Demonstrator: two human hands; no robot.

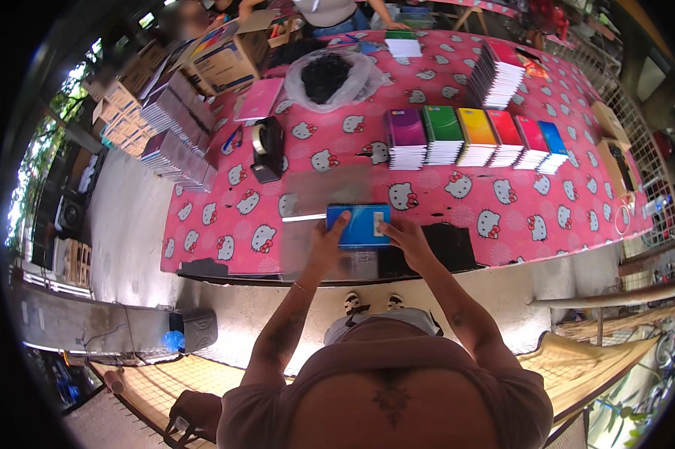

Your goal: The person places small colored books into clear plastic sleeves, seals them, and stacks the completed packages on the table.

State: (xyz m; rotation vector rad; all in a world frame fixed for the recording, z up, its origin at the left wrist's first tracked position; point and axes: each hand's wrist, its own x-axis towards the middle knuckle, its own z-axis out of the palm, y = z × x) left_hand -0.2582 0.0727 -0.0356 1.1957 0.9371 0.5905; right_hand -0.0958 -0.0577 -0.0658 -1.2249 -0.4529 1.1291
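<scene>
A small blue spiral notebook is held flat over the near edge of the table, its coil toward the far side. My left hand grips its left edge, thumb on the cover. At its right edge my right hand is closed on it, near a small white label. Beneath the notebook and to its left lies a clear plastic sheet on the pink cartoon-print tablecloth. A black tape dispenser stands just beyond, to the left.
Notebook stacks in purple, green, yellow and other colours line the right. A taller stack stands behind. Back left are a plastic bag with black contents, a pink notebook and a cardboard box. Another person stands across.
</scene>
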